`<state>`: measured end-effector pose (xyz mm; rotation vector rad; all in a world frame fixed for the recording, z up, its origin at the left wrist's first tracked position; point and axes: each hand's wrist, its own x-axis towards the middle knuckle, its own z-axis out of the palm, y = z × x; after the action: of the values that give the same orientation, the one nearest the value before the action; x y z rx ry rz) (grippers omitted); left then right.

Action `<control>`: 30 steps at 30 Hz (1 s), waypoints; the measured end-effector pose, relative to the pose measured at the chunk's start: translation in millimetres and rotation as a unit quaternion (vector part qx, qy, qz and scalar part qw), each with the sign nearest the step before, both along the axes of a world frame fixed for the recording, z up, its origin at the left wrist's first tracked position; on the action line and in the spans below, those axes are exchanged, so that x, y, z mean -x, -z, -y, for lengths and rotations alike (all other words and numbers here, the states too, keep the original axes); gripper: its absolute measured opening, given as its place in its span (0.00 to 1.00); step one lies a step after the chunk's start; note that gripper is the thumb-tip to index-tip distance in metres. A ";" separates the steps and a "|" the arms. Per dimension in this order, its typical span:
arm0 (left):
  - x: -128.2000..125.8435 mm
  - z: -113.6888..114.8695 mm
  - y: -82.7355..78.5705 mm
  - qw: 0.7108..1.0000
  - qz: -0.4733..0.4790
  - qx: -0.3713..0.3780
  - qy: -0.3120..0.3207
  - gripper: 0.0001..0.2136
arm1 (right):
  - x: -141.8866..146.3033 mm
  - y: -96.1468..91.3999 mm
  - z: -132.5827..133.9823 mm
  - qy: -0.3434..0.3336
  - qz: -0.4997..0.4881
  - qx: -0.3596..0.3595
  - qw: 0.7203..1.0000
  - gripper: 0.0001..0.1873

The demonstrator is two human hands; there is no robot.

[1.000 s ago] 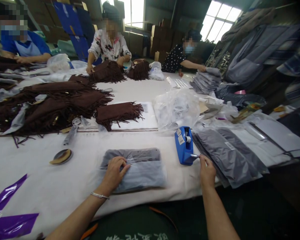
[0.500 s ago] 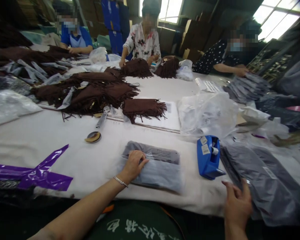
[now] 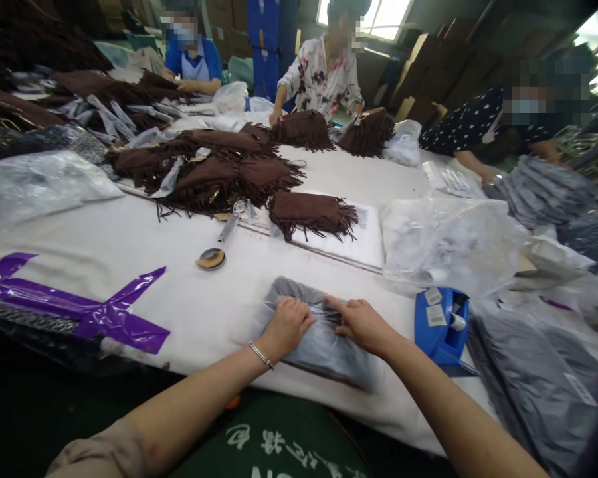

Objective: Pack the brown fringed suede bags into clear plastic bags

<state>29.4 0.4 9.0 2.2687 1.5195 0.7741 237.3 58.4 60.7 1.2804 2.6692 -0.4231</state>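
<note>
A flat clear plastic bag [image 3: 323, 355] with grey folded contents lies on the table in front of me, creased between my hands. My left hand [image 3: 290, 325], with a bracelet at the wrist, is closed on the bag's upper left part. From the other side my right hand [image 3: 361, 323] touches the bag with its index finger stretched out. Its remaining fingers are bent and apart from the index; I make out nothing held in them. To the right of that hand stands a blue tape dispenser [image 3: 436, 325].
Grey bagged pieces [image 3: 543, 372] lie right of the dispenser. Brown fringed fabric pieces [image 3: 313, 211] and crumpled clear plastic [image 3: 448, 236] are further back. A small round dish [image 3: 210, 259] and purple tape [image 3: 119, 318] are on the left. Several people work across the table.
My right hand has moved left, from beside the tape dispenser onto the plastic bag. My left hand stays on the bag, which is now more creased. The view has swung left.
</note>
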 end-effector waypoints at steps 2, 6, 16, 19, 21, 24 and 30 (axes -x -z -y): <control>-0.3 -0.2 0.2 1.000 -0.006 -0.003 -0.002 0.08 | -6.5 2.6 -3.5 0.046 0.028 -0.030 0.998 0.44; -2.9 0.4 2.2 1.000 0.002 -0.002 -0.001 0.08 | -23.5 7.6 1.4 0.131 -0.029 -0.113 0.985 0.43; 71.2 -12.3 -23.5 0.992 0.012 0.112 0.065 0.10 | -29.7 5.4 3.0 0.179 -0.233 -0.072 0.953 0.14; 96.9 -13.5 -28.1 0.979 0.030 0.198 0.039 0.07 | -0.3 -12.9 -1.2 0.133 -0.237 0.015 0.962 0.16; 100.4 -10.9 -24.1 0.973 0.060 0.225 0.004 0.05 | 28.9 -20.4 -2.8 0.086 -0.220 0.073 0.969 0.19; 92.1 -3.6 -12.3 0.978 0.081 0.183 -0.054 0.05 | 73.8 -22.2 -8.6 0.008 -0.177 0.140 0.974 0.22; 75.9 8.9 7.5 0.990 0.041 0.090 -0.105 0.05 | 133.6 8.9 -24.6 -0.084 -0.052 0.145 0.985 0.12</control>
<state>-46.5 -8.5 1.5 1.9472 1.7330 0.7407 103.7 83.0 51.8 0.9671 2.6451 -0.8382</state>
